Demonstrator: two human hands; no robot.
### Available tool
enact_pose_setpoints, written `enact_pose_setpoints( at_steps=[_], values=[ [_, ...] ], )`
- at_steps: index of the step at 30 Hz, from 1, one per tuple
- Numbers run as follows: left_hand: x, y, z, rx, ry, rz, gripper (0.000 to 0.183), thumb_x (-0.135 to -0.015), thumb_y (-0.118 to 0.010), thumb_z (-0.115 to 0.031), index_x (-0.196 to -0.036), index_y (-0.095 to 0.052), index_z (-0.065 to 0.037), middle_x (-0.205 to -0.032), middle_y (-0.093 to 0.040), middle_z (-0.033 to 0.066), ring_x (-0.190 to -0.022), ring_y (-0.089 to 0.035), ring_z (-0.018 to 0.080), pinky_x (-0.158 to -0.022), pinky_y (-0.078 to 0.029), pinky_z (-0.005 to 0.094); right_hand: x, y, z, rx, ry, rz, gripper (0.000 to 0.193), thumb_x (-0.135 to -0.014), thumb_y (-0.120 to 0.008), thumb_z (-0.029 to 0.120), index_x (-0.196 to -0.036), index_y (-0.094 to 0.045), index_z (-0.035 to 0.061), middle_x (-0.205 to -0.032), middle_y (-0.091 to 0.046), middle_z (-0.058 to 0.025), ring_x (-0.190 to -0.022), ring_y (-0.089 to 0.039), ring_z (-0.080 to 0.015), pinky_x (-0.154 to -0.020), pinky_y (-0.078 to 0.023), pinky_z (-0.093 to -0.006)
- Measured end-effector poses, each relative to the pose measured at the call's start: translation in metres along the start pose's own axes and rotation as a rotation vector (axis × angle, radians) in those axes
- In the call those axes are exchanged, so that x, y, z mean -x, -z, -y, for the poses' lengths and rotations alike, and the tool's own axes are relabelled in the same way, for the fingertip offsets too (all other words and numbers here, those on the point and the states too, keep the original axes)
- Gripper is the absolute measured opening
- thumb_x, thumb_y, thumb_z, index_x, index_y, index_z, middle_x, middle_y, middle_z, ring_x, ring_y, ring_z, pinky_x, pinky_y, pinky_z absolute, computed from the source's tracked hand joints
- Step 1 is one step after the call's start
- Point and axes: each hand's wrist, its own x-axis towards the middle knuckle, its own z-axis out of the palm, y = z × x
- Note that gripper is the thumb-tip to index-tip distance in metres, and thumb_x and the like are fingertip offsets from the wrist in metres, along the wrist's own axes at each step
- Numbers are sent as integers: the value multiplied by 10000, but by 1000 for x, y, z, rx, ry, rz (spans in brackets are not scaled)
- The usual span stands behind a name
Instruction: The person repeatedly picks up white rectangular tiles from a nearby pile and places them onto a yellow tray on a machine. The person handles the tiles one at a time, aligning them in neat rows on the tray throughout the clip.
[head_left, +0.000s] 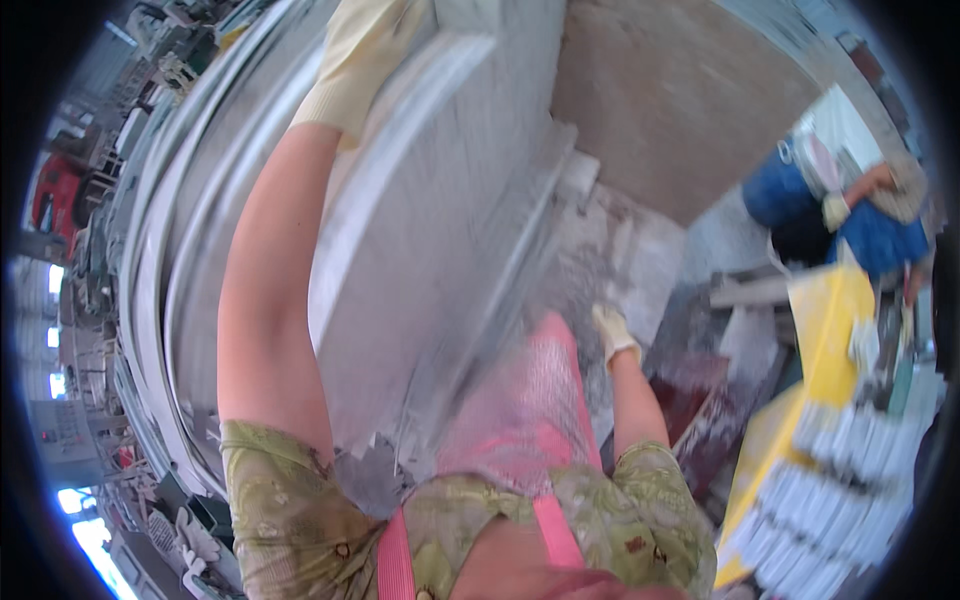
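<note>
My left hand, in a cream knitted glove, reaches far out along the upper edge of a pale grey slab. It lies against the slab's edge; its fingers are blurred and partly cut off by the frame, so their grip cannot be made out. The slab stands upright, one of several large slabs leaning together at the left. Lower down, my right hand, gloved alike, hangs beside my pink apron. Its fingers are loosely apart and hold nothing.
A brown board-like panel stands ahead. To the right, a person in blue clothing works near a yellow panel and stacked whitish pieces. Red machinery stands far left. Wet-looking grey floor lies between.
</note>
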Motion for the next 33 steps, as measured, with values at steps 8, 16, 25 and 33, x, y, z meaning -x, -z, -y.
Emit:
enact_pose_setpoints(
  at_steps=[8,16,25,33],
  values=[
    [285,17,-263,710,-524,262,258,-963,-609,-163,-1146,-674,6,-1170,-683,243,-1250,-582,403,-1158,-399,518,360,-183,-407,186,-549,-26,510,-990,-417,391,-1396,-503,94,-1440,-465,-162,-1312,-481,-294,-1110,-402,-424],
    [525,-58,-329,979,-387,950,261,-980,-613,-256,-901,-720,-31,-877,-709,227,-787,-682,378,-691,-519,463,442,-252,-465,-424,-630,-522,460,-980,-451,415,-1090,-682,33,-1059,-670,-205,-972,-653,-362,-903,-514,-466],
    [564,79,-570,1239,-413,1641,287,-986,-575,-197,-908,-734,28,-859,-749,94,-811,-685,144,-767,-535,290,626,-313,-541,-794,-834,-1031,465,-970,-508,403,-983,-732,-5,-845,-730,-215,-797,-718,-359,-779,-554,-454],
    [556,189,-866,1374,-831,1569,282,-979,-598,-230,-869,-713,2,-846,-690,117,-856,-651,254,-779,-503,353,689,-126,-692,-962,-529,-1115,483,-999,-539,451,-1083,-685,-2,-778,-714,-125,-669,-665,-230,-651,-535,-396]
  ],
)
